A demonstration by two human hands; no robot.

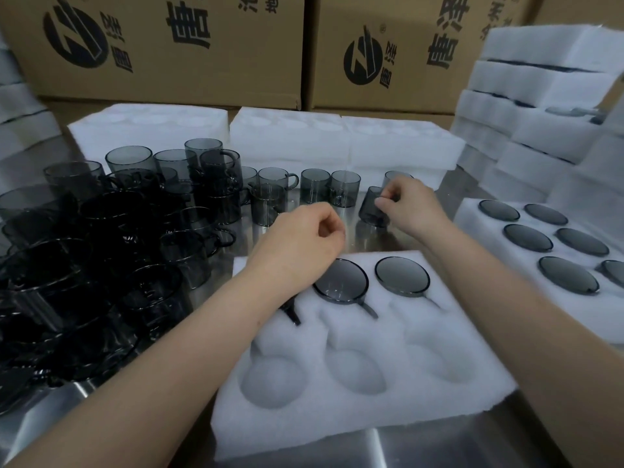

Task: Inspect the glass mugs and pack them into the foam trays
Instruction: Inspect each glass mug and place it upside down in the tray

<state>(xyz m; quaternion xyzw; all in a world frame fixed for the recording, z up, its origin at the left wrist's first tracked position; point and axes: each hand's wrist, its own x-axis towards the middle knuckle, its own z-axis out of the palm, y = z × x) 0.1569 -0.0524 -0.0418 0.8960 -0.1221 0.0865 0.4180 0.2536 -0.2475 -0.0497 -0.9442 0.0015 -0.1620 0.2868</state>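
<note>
Fingers (391,198) of the right hand (410,207) pinch a tilted smoky-grey glass mug (369,208) (mid-frame); left hand (304,241) curled, empty.

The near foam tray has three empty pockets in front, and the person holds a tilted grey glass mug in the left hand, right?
Not quite. The head view shows the right hand gripping the tilted mug; the left hand is curled and holds nothing. The near foam tray does have three empty front pockets.

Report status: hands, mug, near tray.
Left hand curled above near tray, nothing seen in it. Right hand pinches tilted mug. Front three pockets empty, nothing lying across them.
</note>
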